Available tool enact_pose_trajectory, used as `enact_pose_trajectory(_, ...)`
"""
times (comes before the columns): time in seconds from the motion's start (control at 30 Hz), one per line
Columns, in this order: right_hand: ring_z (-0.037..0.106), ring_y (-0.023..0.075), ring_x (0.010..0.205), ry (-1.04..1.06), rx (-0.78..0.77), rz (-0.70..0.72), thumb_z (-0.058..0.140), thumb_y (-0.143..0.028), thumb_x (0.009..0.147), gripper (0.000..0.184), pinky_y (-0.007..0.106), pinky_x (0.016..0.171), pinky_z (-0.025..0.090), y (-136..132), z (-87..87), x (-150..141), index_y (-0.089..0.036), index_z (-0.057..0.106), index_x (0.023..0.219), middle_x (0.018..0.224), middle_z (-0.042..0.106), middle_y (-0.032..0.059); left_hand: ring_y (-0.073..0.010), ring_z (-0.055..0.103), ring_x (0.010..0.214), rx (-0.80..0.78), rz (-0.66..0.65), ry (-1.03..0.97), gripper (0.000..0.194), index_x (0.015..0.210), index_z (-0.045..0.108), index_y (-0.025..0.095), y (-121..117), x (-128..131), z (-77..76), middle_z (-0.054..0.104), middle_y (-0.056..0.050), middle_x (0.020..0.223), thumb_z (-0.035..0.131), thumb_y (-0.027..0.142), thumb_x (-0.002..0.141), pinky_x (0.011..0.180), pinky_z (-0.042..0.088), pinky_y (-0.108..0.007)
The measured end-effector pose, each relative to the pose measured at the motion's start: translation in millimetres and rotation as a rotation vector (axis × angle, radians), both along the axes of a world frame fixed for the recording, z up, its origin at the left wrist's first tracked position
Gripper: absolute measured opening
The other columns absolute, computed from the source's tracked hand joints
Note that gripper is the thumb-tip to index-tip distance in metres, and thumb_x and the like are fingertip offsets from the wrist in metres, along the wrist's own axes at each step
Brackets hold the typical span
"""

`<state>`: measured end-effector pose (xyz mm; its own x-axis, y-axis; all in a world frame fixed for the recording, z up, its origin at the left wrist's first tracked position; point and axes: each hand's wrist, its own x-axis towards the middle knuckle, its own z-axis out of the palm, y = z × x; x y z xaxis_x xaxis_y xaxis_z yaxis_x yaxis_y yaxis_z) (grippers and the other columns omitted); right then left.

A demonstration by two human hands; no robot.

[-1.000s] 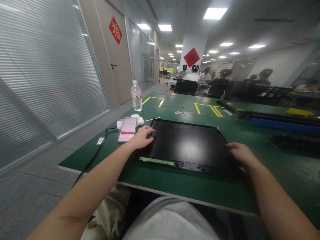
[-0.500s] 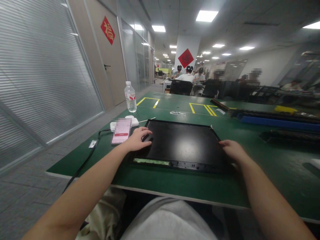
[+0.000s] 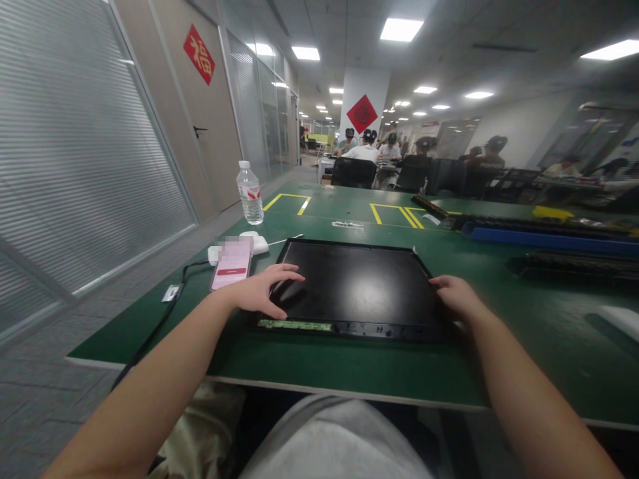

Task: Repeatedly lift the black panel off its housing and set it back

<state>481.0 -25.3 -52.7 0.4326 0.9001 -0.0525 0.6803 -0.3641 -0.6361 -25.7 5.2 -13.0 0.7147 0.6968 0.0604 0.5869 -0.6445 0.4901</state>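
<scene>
A black display panel (image 3: 349,279) lies flat on the green table in front of me, with a strip of green circuit board (image 3: 294,325) along its near edge. My left hand (image 3: 264,289) is over the panel's left edge, thumb and fingers spread apart; whether the fingertips touch the screen I cannot tell. At the right edge, my right hand (image 3: 456,297) pinches the panel's frame between thumb and fingers, the fingers partly hidden underneath.
Left of the panel are a phone (image 3: 232,263), a white device with a black cable (image 3: 253,242) and a water bottle (image 3: 249,193). Dark strips and a blue bar (image 3: 549,237) lie to the right, near a white object (image 3: 622,322). Several people sit farther back.
My left thumb has moved toward the near edge, spreading wider from the fingers. My right hand stays at the right edge. The view has turned slightly to the right.
</scene>
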Motion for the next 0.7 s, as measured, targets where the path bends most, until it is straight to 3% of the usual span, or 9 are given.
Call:
enact_pose_trajectory(0.17,0.069,0.0227,0.092,-0.027,-0.003,0.004,0.053,-0.001,0.065,0.052,0.028,0.080,0.052,-1.7,3.0,-1.5,-0.016,0.074,0.110,0.105,0.074,0.0104,-0.0366,0.038,0.142,0.004,-0.004,-0.001,0.085,0.137,0.056,0.032,-3.0,2.6,5.0,0.039,-0.010,0.157,0.086,0.044,0.059,0.116,0.032,-0.050)
enact_pose_trajectory(0.37,0.070,0.0223,0.086,0.006,-0.007,-0.005,0.055,-0.002,0.065,0.049,0.028,0.077,0.053,-1.8,1.9,-0.9,-0.017,0.075,0.107,0.095,0.075,0.0097,-0.0356,0.039,0.141,0.032,-0.030,-0.065,0.077,0.133,0.060,0.031,-7.3,7.3,10.0,0.040,-0.009,0.156,0.084,0.041,0.060,0.117,0.030,-0.049)
enact_pose_trajectory(0.7,0.070,0.0236,0.089,-0.026,0.009,-0.006,0.053,-0.002,0.066,0.052,0.031,0.079,0.053,-1.6,2.8,-0.6,-0.015,0.073,0.112,0.105,0.074,0.0122,-0.0350,0.039,0.141,0.075,-0.022,-0.063,0.071,0.130,0.062,0.031,-2.4,5.0,4.0,0.038,-0.008,0.157,0.082,0.045,0.063,0.116,0.032,-0.047)
